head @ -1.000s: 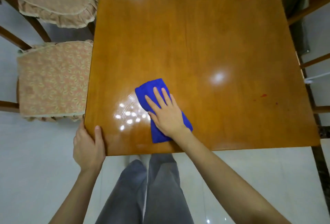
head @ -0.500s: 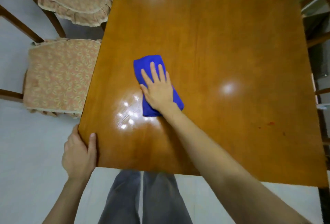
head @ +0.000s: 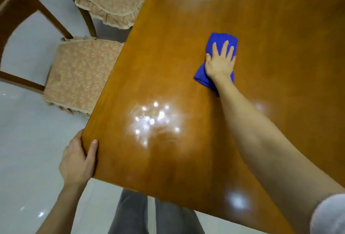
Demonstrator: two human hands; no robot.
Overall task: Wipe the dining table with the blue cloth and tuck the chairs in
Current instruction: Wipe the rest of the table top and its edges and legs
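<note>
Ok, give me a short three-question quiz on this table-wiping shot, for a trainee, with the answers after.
1. True or false: the blue cloth lies flat on the dining table under the right hand.
2. What does the left hand grip?
A. a chair back
B. the table's near corner
C. the cloth
3. On which side of the table do the two cushioned chairs stand?

Key:
1. True
2. B
3. The person's left; their seats show beside the edge, not tucked fully under.
</note>
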